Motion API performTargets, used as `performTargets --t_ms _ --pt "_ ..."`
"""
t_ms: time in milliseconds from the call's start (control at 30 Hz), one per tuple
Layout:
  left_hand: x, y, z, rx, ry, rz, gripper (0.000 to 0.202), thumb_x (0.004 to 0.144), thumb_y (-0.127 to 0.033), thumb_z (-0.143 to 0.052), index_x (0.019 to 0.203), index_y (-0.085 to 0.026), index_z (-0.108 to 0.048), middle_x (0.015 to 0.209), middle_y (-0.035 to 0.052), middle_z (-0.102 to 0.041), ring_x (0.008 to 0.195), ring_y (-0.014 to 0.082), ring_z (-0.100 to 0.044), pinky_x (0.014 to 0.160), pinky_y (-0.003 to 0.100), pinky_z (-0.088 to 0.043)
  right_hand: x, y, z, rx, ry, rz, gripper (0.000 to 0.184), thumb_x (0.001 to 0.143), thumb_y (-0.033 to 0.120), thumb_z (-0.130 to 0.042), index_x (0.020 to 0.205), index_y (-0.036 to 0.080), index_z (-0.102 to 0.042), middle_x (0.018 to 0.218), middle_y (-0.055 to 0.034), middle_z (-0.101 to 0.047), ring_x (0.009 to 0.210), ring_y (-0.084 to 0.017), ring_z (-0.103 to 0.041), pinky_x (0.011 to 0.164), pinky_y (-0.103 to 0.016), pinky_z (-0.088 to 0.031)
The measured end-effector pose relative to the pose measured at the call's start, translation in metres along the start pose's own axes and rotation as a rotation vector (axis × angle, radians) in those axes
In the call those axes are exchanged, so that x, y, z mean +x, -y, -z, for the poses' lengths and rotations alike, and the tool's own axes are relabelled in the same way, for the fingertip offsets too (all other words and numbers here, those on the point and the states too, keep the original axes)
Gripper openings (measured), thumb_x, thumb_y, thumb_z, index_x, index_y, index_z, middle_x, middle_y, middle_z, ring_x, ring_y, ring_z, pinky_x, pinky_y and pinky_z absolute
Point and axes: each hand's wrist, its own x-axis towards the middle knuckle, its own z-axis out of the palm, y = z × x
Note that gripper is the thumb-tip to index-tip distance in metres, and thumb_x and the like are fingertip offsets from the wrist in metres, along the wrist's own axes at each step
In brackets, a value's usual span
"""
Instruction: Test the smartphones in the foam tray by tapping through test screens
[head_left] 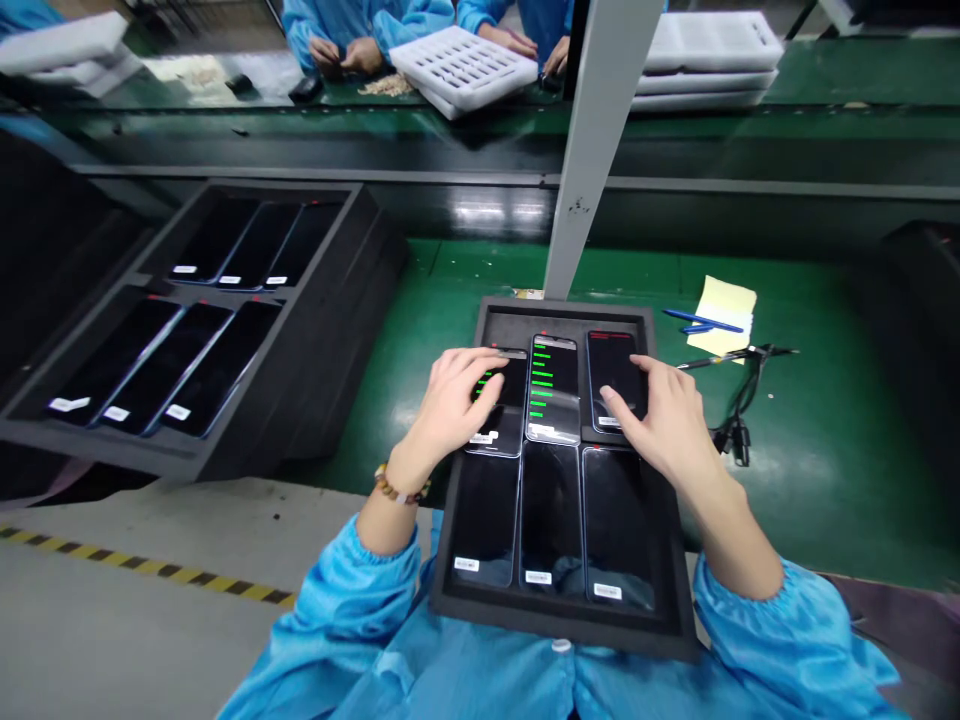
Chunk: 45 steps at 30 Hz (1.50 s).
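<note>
While the left hand (450, 397) spreads loose fingers over the far-left phone (514, 400) in the black tray (510, 622), the right hand (669, 412), fingers parted, spans the tray's far-right phone (616, 364).

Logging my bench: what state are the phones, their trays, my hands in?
Black foam tray, centre: full
Black rectangular upper-left phone: lit, partly covered
Upper-middle phone: lit, green bars
Upper-right phone: dark, red lines
Lower three phones: dark
Black foam tray, left: full, its phones dark
Left hand: open
Right hand: open
</note>
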Motion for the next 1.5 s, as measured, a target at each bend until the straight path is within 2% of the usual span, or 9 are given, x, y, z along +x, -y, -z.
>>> performTargets --t_ms 133,333,467,600,767,900,1067,1367,1500 --pt "0.059 -0.025 -0.014 0.207 0.241 -0.062 0.044 0.115 -0.043 -0.044 0.143 -0.02 -0.068 0.125 0.0098 -0.081 0.123 0.0308 -0.065 0.117 0.05 -0.04 0.002 0.016 -0.009 -0.147 -0.025 -0.03 0.078 0.1 0.068 -0.055 0.153 0.011 -0.049 0.142 -0.0279 -0.064 0.136 -0.048 -0.053 0.109 -0.065 -0.046" --pt "0.092 -0.046 -0.034 0.339 0.306 0.024 0.059 0.113 -0.056 -0.042 0.135 -0.01 -0.071 0.117 0.0201 -0.08 0.121 0.0394 -0.068 0.112 0.052 -0.041 0.012 0.034 -0.018 -0.34 -0.027 -0.078 0.075 0.094 0.06 -0.061 0.14 0.001 -0.055 0.117 -0.0348 -0.068 0.119 -0.053 -0.06 0.105 -0.071 -0.039" --pt "0.104 -0.044 -0.038 0.221 0.4 0.134 0.064 0.112 -0.064 -0.037 0.127 -0.015 -0.075 0.122 0.0198 -0.08 0.126 0.0417 -0.067 0.111 0.055 -0.042 0.022 0.038 -0.019 -0.424 0.001 -0.122 0.071 0.089 0.059 -0.066 0.129 0.001 -0.059 0.108 -0.0351 -0.069 0.112 -0.053 -0.063 0.102 -0.07 -0.04" --pt "0.127 -0.036 -0.044 0.152 0.437 0.164 0.07 0.112 -0.066 -0.029 0.101 -0.017 -0.078 0.106 0.017 -0.082 0.116 0.0389 -0.072 0.111 0.055 -0.043 0.026 0.035 -0.018 -0.462 -0.009 -0.105 0.073 0.09 0.071 -0.062 0.122 0.005 -0.062 0.104 -0.0343 -0.07 0.107 -0.054 -0.065 0.097 -0.07 -0.043" --pt "0.152 -0.026 -0.052 0.056 0.532 0.232 0.059 0.111 -0.056 -0.038 0.08 -0.019 -0.073 0.088 0.012 -0.078 0.093 0.0309 -0.074 0.094 0.042 -0.049 0.018 0.028 -0.002 -0.338 -0.093 -0.056 0.08 0.101 0.077 -0.044 0.139 0.008 -0.06 0.109 -0.0288 -0.073 0.111 -0.048 -0.066 0.101 -0.068 -0.043" --pt "0.161 -0.019 -0.051 -0.068 0.654 0.201 0.056 0.105 -0.051 -0.055 0.057 -0.021 -0.05 0.06 0.0021 -0.055 0.059 0.0178 -0.053 0.067 0.034 -0.039 0.003 0.019 0.019 -0.148 -0.081 -0.139 0.073 0.104 0.077 -0.04 0.145 0.019 -0.059 0.122 -0.0199 -0.075 0.121 -0.044 -0.063 0.108 -0.063 -0.041" --pt "0.165 -0.011 -0.037 -0.218 0.745 0.113 0.06 0.104 -0.058 -0.052 0.06 -0.023 -0.032 0.058 -0.0033 -0.029 0.053 0.0128 -0.028 0.059 0.034 -0.023 -0.011 0.001 0.027 0.027 -0.049 -0.224 0.062 0.106 0.075 -0.041 0.139 0.027 -0.063 0.126 -0.0129 -0.077 0.127 -0.039 -0.062 0.112 -0.061 -0.039" --pt "0.163 -0.01 -0.037 -0.186 0.646 0.183 0.07 0.1 -0.071 -0.057 0.059 -0.024 -0.025 0.057 -0.0034 -0.027 0.053 0.013 -0.029 0.06 0.034 -0.026 -0.014 -0.01 0.018 0.193 -0.082 -0.161 0.051 0.112 0.062 -0.035 0.141 0.03 -0.063 0.147 -0.0109 -0.069 0.141 -0.034 -0.056 0.118 -0.059 -0.04" --pt "0.165 -0.015 -0.049 -0.056 0.614 0.265 0.068 0.1 -0.064 -0.061 0.052 -0.026 -0.032 0.05 -0.0007 -0.036 0.054 0.0179 -0.046 0.063 0.036 -0.038 -0.015 -0.011 0.014 0.185 -0.055 -0.128 0.048 0.112 0.057 -0.036 0.141 0.028 -0.062 0.147 -0.0107 -0.069 0.142 -0.033 -0.054 0.119 -0.059 -0.038"
